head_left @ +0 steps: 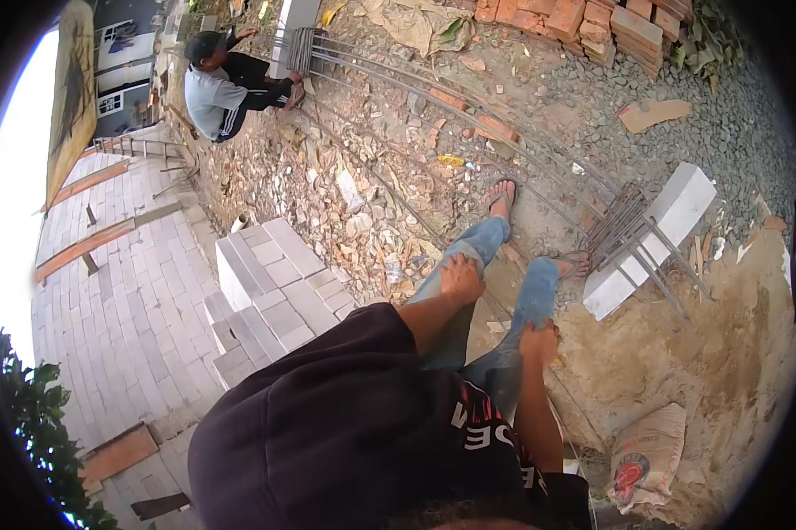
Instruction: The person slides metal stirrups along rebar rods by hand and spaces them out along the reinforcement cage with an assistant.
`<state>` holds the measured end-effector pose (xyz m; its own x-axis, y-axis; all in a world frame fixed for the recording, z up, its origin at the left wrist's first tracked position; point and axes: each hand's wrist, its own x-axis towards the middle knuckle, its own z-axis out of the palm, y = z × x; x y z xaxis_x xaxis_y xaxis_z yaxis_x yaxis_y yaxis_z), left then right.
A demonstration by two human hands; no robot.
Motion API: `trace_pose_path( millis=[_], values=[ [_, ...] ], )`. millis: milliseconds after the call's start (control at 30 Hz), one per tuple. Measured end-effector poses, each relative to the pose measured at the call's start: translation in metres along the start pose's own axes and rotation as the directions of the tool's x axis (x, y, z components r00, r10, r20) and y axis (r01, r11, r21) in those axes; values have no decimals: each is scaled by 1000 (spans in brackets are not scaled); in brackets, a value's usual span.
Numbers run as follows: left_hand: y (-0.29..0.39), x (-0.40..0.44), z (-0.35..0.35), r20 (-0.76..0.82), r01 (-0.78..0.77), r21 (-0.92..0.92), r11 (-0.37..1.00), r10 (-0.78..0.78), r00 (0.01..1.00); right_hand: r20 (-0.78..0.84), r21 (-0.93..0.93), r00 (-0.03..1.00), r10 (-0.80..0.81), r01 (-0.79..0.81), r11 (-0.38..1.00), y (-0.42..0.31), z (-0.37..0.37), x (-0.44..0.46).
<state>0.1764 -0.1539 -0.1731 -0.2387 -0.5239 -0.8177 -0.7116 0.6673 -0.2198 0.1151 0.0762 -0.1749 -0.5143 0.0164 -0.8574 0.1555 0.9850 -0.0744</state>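
Observation:
My left hand [461, 278] rests on my left knee, fingers lying apart over the blue jeans [481, 240]. On the other knee lies my right hand [539, 342], its fingers bent loosely over the denim. Neither hand holds anything. Beyond my sandalled feet, long steel rebars [495, 132] stretch across the ground. At the near end, a bundle of steel stirrups [621, 225] hangs around the bars beside a pale block [680, 208]. A second stirrup bundle [302, 51] sits at the far end, by another pale block [299, 12].
A co-worker [214, 88] in a grey shirt and cap squats at the far bundle. Stacked pale blocks [279, 274] stand to my left, before a block wall [133, 309]. Red bricks [565, 19] are piled ahead; a printed sack [649, 455] lies to my right.

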Motion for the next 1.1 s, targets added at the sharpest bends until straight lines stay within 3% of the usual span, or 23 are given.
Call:
trace_pose_path(
  millis=[167, 233, 267, 300, 400, 467, 533, 700, 733, 833, 933, 1100],
  values=[
    [-20, 29, 13, -54, -106, 54, 993, 109, 993, -75, 95, 997, 34, -27, 995, -2, 12, 10],
    [-32, 39, -10, -40, -108, 61, 992, 111, 993, -66, 452, 996, 61, -25, 891, 34, 54, 61],
    [-34, 47, -11, -37, -123, 95, 988, 127, 991, -226, 453, 967, 120, -5, 892, 38, 61, 82],
    [-37, 54, -12, -19, -128, 83, 988, 130, 991, -220, 483, 949, 224, -93, 871, 38, 50, 101],
    [-41, 64, -27, 4, -220, 171, 960, 223, 975, -465, 542, 784, 412, -115, 832, 46, 23, 184],
    [-45, 66, -27, 23, -226, 207, 952, 226, 974, -537, 637, 703, 467, -25, 770, 55, 4, 247],
    [-48, 65, -22, 29, -235, 256, 938, 236, 971, -560, 664, 693, 454, 48, 746, 45, -33, 276],
    [-46, 66, -19, -3, -248, 336, 909, 264, 964, -432, 626, 817, 381, -32, 779, 5, -57, 320],
    [-41, 65, -22, 2, -243, 352, 904, 260, 966, -481, 638, 763, 432, -34, 770, -8, -49, 318],
    [-21, 64, -28, 23, -225, 352, 909, 232, 972, -470, 503, 864, 183, 91, 860, -25, -38, 312],
    [-9, 62, -27, 5, -220, 366, 904, 234, 972, -560, 569, 803, 204, 194, 799, -35, -31, 296],
    [5, 54, -22, -15, -195, 355, 915, 214, 977, -512, 625, 801, 309, 101, 774, -56, -33, 293]
  ],
)
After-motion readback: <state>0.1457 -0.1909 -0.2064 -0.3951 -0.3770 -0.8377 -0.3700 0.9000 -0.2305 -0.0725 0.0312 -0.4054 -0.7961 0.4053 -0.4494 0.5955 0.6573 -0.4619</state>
